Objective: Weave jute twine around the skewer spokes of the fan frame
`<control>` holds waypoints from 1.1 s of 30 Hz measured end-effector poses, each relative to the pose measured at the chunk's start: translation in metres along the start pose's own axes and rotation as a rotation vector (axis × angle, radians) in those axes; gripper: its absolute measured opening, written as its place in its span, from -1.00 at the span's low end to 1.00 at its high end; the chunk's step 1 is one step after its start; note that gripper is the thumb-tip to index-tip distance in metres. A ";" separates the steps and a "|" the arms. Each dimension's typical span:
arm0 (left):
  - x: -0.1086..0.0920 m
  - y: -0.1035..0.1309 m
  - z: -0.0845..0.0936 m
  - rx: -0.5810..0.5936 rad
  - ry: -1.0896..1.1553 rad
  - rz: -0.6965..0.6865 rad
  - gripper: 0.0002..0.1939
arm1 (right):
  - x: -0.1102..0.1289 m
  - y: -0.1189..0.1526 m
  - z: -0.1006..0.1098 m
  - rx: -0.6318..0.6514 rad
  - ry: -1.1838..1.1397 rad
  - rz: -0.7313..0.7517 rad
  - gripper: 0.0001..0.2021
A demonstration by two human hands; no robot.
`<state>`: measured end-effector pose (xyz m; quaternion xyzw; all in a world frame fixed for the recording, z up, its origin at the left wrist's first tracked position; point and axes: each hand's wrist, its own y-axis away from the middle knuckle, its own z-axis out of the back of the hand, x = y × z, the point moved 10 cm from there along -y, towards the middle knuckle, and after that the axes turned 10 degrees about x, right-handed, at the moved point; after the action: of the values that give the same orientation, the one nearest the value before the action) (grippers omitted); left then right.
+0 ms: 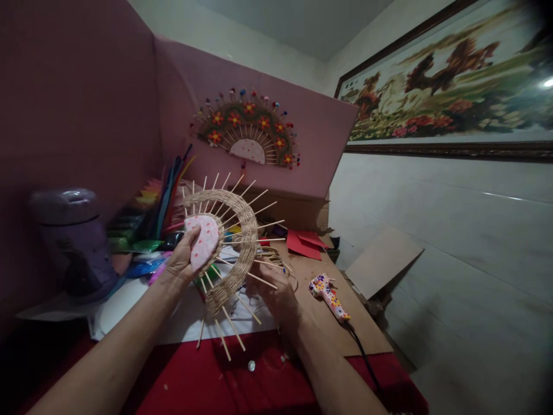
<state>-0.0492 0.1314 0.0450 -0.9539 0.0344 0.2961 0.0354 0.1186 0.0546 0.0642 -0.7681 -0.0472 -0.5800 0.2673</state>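
A half-round fan (pixel 246 230) made of thin wooden sticks, with a band of woven natural twine, is held up tilted over the table. My left hand (pixel 185 253) grips its pink dotted half-round base (pixel 205 242), thumb on the front face. At the fan's right edge, my right hand (pixel 274 288) has its fingers closed around the outer stick ends, partly hidden behind the twine band. A small dark blue tip shows on a stick near those fingers.
A finished fan with flowers (pixel 248 124) hangs on the pink board (pixel 311 132). On the cardboard (pixel 358 328) lies a flower-patterned glue gun (pixel 330 297) with a black cord, near red paper sheets (pixel 305 245). A purple bottle (pixel 73 248) and coloured craft supplies (pixel 151 230) stand left.
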 end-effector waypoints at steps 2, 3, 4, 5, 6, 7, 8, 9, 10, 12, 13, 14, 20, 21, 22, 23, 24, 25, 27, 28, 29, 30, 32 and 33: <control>0.000 0.002 -0.001 -0.012 0.003 -0.005 -0.64 | -0.010 -0.002 -0.001 0.033 -0.112 -0.010 -0.80; 0.000 0.003 -0.002 -0.014 0.005 -0.004 -0.64 | -0.016 -0.003 0.000 0.044 -0.162 -0.019 -0.80; 0.000 0.003 -0.003 -0.016 0.008 -0.001 -0.64 | -0.023 -0.003 0.002 0.040 -0.187 -0.035 -0.79; 0.000 0.004 -0.004 -0.016 0.013 0.005 -0.64 | -0.029 -0.004 0.004 0.034 -0.194 -0.054 -0.79; 0.001 0.005 -0.005 -0.016 0.019 0.012 -0.64 | -0.033 -0.004 0.006 0.026 -0.190 -0.068 -0.79; 0.001 0.005 -0.005 -0.021 0.027 0.016 -0.64 | -0.036 -0.004 0.008 0.021 -0.178 -0.077 -0.78; 0.001 0.006 -0.005 -0.030 0.036 0.017 -0.65 | -0.038 -0.004 0.009 0.016 -0.165 -0.075 -0.76; 0.001 0.005 -0.004 -0.037 0.044 0.016 -0.65 | -0.038 -0.005 0.011 0.007 -0.156 -0.066 -0.74; 0.001 0.005 -0.003 -0.039 0.050 0.017 -0.65 | -0.037 -0.005 0.012 -0.005 -0.151 -0.054 -0.72; 0.001 0.002 -0.001 -0.024 0.053 0.014 -0.65 | -0.035 -0.005 0.018 -0.047 -0.145 -0.027 -0.73; 0.000 0.001 0.000 -0.013 0.052 0.008 -0.66 | -0.034 -0.006 0.022 -0.077 -0.146 -0.012 -0.75; 0.000 -0.001 0.000 -0.001 0.049 0.001 -0.66 | -0.033 -0.006 0.026 -0.110 -0.148 0.002 -0.77; 0.001 -0.001 -0.001 0.050 0.004 0.031 -0.66 | -0.036 -0.006 0.047 -0.245 -0.111 0.016 -0.84; 0.000 0.000 -0.001 0.050 0.003 0.032 -0.66 | -0.037 -0.007 0.049 -0.247 -0.090 0.007 -0.83; 0.000 0.000 -0.002 0.049 0.004 0.033 -0.66 | -0.038 -0.007 0.049 -0.243 -0.071 -0.008 -0.83; 0.001 0.001 -0.003 0.048 0.009 0.038 -0.66 | -0.039 -0.008 0.050 -0.238 -0.059 -0.022 -0.83; 0.001 0.002 -0.004 0.049 0.014 0.047 -0.66 | -0.041 -0.009 0.050 -0.232 -0.053 -0.037 -0.83; 0.002 0.003 -0.005 0.052 0.017 0.056 -0.66 | -0.042 -0.009 0.050 -0.226 -0.046 -0.052 -0.84; 0.003 0.004 -0.007 0.054 0.014 0.059 -0.66 | -0.042 -0.010 0.050 -0.210 -0.010 -0.073 -0.85; 0.003 0.004 -0.006 0.050 0.006 0.051 -0.67 | -0.042 -0.010 0.049 -0.202 0.020 -0.077 -0.84; 0.002 0.003 -0.006 0.044 -0.006 0.038 -0.67 | -0.041 -0.011 0.048 -0.186 0.058 -0.082 -0.84; 0.002 0.003 -0.005 0.036 -0.019 0.027 -0.68 | -0.040 -0.012 0.046 -0.165 0.092 -0.085 -0.84; 0.003 0.002 -0.004 0.030 -0.044 0.022 -0.69 | -0.039 -0.014 0.042 -0.115 0.111 -0.075 -0.88; 0.004 0.002 -0.004 0.033 -0.057 0.028 -0.69 | -0.037 -0.015 0.041 -0.100 0.090 -0.056 -0.90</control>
<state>-0.0440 0.1289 0.0456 -0.9438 0.0516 0.3228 0.0481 0.1367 0.0953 0.0280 -0.7520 -0.0272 -0.6229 0.2140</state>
